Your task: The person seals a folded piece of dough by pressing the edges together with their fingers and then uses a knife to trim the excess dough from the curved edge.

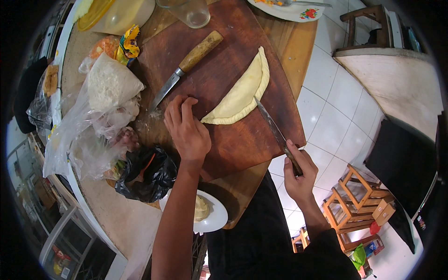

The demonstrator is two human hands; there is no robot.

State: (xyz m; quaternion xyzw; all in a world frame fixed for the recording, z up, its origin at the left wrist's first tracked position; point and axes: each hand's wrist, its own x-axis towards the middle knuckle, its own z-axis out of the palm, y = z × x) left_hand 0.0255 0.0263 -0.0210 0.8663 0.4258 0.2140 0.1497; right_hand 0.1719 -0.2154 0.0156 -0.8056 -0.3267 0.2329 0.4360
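Note:
A folded half-moon pastry (240, 95) of pale raw dough lies on the reddish-brown wooden cutting board (219, 154), its curved rim crimped on the right side. My right hand (301, 170) grips the dark handle of a small knife (273, 123), whose tip meets the pastry's crimped edge about midway along. Beside the pastry's lower left end, my left hand (186, 128) rests over the board with loosely bent fingers and nothing in them. A second knife (196, 56), with a thick wooden handle, lies on the board above my left hand.
Left of the board are a bag of white flour (112, 84), a yellow packet (128, 45), clear plastic bags and a black plastic bag (149, 175). A white dish (218, 212) holding dough sits below. A drinking glass (193, 14) and a flowered plate (298, 14) stand at the far side.

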